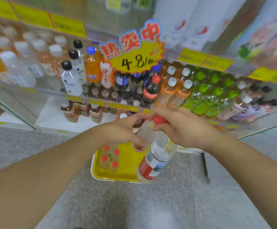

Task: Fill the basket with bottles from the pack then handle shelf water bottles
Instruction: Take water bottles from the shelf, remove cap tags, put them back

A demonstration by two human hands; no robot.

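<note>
**Clear bottle held over the yellow basket**

We hold a clear plastic water bottle with a red cap and a red-and-white label (156,152) near the middle of the frame, tilted so its cap points up and its base hangs down toward the lower centre. Our right hand (182,128) wraps the neck just under the cap, its fingers (161,127) clamped on the bottle. Our left hand (122,129) comes in from the left and meets the bottle at its shoulder, with the fingers curled together against it; how firmly they grip we cannot tell.

Directly below the bottle, on the grey speckled floor (167,204), sits a yellow plastic basket with a pale rim (127,162). In its left part stand four small clear bottles with red caps (110,158), close together and upright. The held bottle's base overlaps the basket's right side in the picture.

Across the upper half of the frame runs a shop shelf (91,100) crowded with drinks: pale and orange bottles with white caps at upper left, dark cola bottles in the middle, green-capped bottles at right. A star-shaped yellow price sign with red characters and "4.8" (134,53) hangs in front of the shelf, above our hands.
</note>
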